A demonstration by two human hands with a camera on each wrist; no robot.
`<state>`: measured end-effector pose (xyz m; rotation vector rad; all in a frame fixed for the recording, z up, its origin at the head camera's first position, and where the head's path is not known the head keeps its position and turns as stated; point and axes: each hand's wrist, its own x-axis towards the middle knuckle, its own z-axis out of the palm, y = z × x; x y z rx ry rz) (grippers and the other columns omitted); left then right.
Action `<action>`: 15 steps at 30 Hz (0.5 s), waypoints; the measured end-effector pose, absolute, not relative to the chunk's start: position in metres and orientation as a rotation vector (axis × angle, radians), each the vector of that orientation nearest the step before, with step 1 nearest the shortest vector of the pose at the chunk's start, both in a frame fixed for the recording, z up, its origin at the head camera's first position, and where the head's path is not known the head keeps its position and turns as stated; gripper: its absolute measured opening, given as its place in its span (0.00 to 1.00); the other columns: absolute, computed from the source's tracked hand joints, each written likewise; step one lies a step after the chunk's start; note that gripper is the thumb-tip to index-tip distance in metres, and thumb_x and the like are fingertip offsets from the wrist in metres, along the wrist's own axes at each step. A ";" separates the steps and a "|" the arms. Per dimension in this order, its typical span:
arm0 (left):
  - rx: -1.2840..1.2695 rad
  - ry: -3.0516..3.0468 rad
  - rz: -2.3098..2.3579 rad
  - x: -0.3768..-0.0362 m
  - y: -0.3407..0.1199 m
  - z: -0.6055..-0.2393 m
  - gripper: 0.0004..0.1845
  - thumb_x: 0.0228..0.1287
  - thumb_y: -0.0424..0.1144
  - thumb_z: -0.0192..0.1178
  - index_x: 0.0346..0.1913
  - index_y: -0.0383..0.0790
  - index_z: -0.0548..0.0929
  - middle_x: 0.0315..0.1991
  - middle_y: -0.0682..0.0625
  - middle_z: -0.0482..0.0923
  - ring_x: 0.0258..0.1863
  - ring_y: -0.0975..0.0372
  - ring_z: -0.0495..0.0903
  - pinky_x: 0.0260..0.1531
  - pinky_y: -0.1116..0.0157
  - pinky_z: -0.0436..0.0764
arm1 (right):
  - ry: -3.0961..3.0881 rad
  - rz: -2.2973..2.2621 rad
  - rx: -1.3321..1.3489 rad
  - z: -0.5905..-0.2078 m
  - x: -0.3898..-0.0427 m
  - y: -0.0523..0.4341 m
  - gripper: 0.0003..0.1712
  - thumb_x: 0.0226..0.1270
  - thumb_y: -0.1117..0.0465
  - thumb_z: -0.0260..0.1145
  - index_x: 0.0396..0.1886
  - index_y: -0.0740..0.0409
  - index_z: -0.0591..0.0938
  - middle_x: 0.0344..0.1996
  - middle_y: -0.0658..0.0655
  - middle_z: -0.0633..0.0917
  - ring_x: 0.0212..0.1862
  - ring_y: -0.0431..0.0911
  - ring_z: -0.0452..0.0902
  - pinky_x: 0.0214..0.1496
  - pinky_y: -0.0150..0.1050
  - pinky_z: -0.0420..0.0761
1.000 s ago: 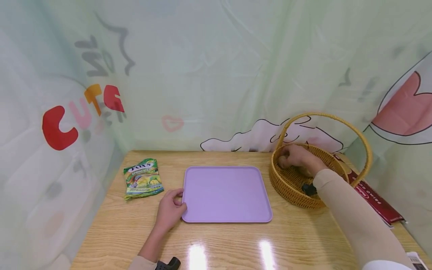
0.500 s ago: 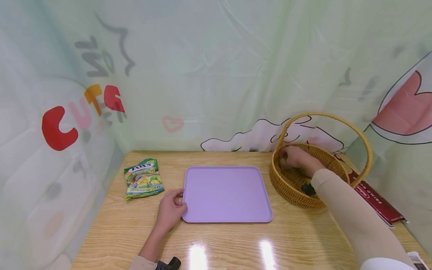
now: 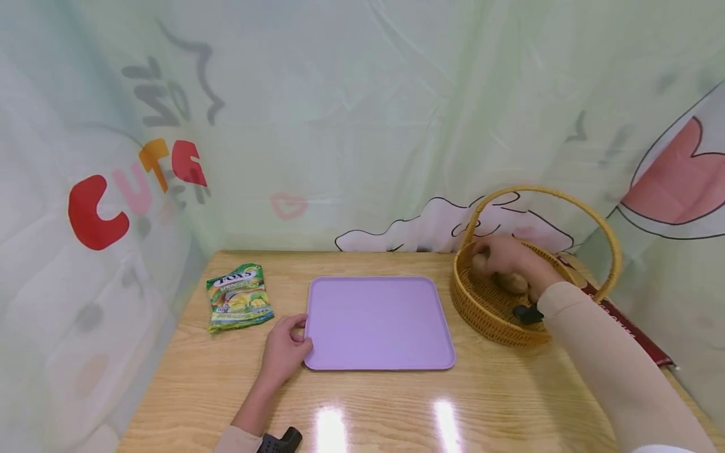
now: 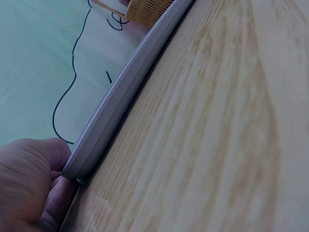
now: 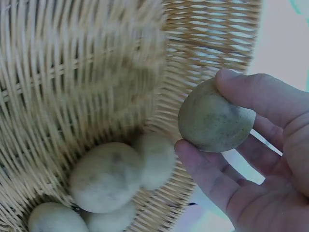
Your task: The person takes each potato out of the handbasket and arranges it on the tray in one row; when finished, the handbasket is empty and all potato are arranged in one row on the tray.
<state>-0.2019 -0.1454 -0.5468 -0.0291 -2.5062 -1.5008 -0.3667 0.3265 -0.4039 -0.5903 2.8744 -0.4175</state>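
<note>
My right hand (image 3: 498,258) is over the wicker basket (image 3: 481,308) at the table's right, and its fingers (image 5: 251,94) grip a small round brownish fruit (image 5: 215,121) lifted off the basket's floor. Several more of these fruits (image 5: 108,176) lie in the basket's bottom. A lilac tray (image 3: 378,322) sits flat in the middle of the table. My left hand (image 3: 286,349) rests on the table at the tray's near left corner, its thumb and fingers (image 4: 29,179) touching the rim (image 4: 116,108).
A green candy bag (image 3: 240,297) lies at the table's far left. A dark red package (image 3: 629,333) lies behind and right of the basket. The basket's tall hoop handle (image 3: 600,220) arches over my right hand. Printed curtains close in the table on three sides.
My right hand has lifted inside the basket with a fruit in its fingers. The left hand has stayed at the tray's corner.
</note>
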 end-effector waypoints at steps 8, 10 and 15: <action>-0.018 -2.501 -1.499 -0.203 -0.147 -0.546 0.26 0.45 0.25 0.66 0.54 0.33 0.82 0.41 0.48 0.79 0.27 0.64 0.77 0.27 0.69 0.79 | 2.890 -0.518 -0.568 -0.380 -0.347 0.314 0.24 0.54 0.63 0.71 0.54 0.59 0.80 0.47 0.59 0.82 0.42 0.53 0.72 0.45 0.49 0.72; -0.018 -2.505 -1.506 -0.202 -0.147 -0.546 0.26 0.45 0.25 0.66 0.54 0.33 0.82 0.41 0.48 0.79 0.28 0.64 0.77 0.27 0.69 0.79 | 2.897 -0.519 -0.575 -0.378 -0.342 0.310 0.25 0.54 0.62 0.73 0.54 0.58 0.80 0.47 0.60 0.82 0.42 0.53 0.72 0.44 0.48 0.72; -0.027 -2.506 -1.519 -0.201 -0.145 -0.548 0.27 0.46 0.25 0.66 0.54 0.33 0.81 0.41 0.48 0.79 0.28 0.64 0.77 0.28 0.69 0.80 | 2.908 -0.576 -0.583 -0.378 -0.330 0.302 0.25 0.54 0.61 0.74 0.54 0.57 0.81 0.47 0.59 0.81 0.43 0.52 0.72 0.43 0.46 0.73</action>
